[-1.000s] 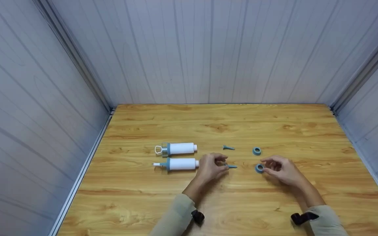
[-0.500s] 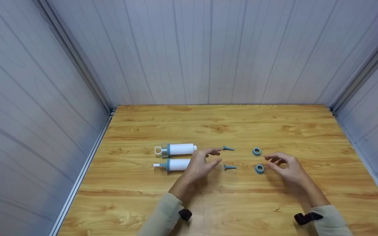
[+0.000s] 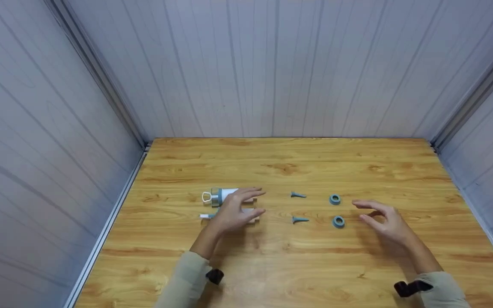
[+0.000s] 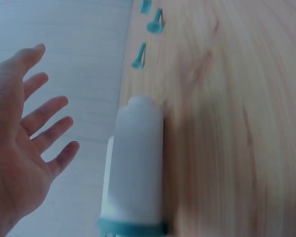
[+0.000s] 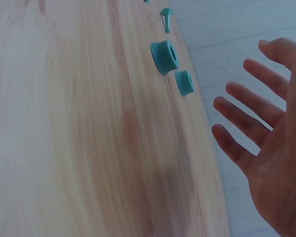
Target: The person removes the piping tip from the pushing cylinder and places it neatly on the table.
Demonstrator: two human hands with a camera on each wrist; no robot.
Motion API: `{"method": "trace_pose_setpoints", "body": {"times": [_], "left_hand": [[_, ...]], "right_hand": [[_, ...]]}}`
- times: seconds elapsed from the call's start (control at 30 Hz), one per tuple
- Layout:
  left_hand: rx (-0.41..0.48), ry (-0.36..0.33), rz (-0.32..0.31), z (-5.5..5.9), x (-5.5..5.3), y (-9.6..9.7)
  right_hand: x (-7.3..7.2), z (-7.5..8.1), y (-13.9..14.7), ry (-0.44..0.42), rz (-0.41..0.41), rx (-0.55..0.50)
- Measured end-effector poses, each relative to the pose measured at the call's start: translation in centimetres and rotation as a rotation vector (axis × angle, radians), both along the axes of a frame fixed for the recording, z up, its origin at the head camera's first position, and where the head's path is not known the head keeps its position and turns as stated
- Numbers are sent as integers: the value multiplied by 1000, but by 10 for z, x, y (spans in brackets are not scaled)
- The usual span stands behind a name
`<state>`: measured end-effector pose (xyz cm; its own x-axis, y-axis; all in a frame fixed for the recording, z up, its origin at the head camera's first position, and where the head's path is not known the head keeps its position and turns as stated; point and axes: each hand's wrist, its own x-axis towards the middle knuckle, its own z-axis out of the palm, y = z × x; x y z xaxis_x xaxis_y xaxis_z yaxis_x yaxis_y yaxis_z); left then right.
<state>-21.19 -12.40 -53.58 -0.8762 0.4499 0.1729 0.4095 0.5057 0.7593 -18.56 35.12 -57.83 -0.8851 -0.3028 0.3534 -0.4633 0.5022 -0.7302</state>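
Note:
My left hand (image 3: 230, 214) hovers over two white cylinders with blue-green collars, its fingers spread and nothing in them. It partly covers both the far cylinder (image 3: 228, 194), which has a white loop handle (image 3: 206, 196), and the near cylinder (image 4: 137, 163). Off to the right, two blue-green tapered nozzles (image 3: 298, 194) (image 3: 301, 220) lie on the wooden table, one behind the other. Beyond them sit two blue-green rings, a far ring (image 3: 335, 199) and a near ring (image 3: 338, 221). My right hand (image 3: 387, 220) is held just right of the rings, fingers relaxed and apart from them.
The wood-grain tabletop (image 3: 298, 265) meets a pale panelled wall (image 3: 255, 68) at its back edge. Similar panels with metal frame strips (image 3: 96, 72) stand at the left and right. Both sleeves carry a dark wrist camera (image 3: 215, 276).
My left hand has let go of the near nozzle and moved left over the cylinders. My right hand has let go of the near ring and drawn back to the right.

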Motion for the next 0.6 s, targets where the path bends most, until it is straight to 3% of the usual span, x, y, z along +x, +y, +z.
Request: {"method": "trace_pose_setpoints", "body": {"times": [0.4, 0.6], "left_hand": [[-45, -26, 87, 3, 2, -64], [-72, -15, 151, 15, -6, -93]], "right_hand": [[2, 4, 27, -31, -13, -4], [-2, 13, 43, -23, -56, -19]]}}
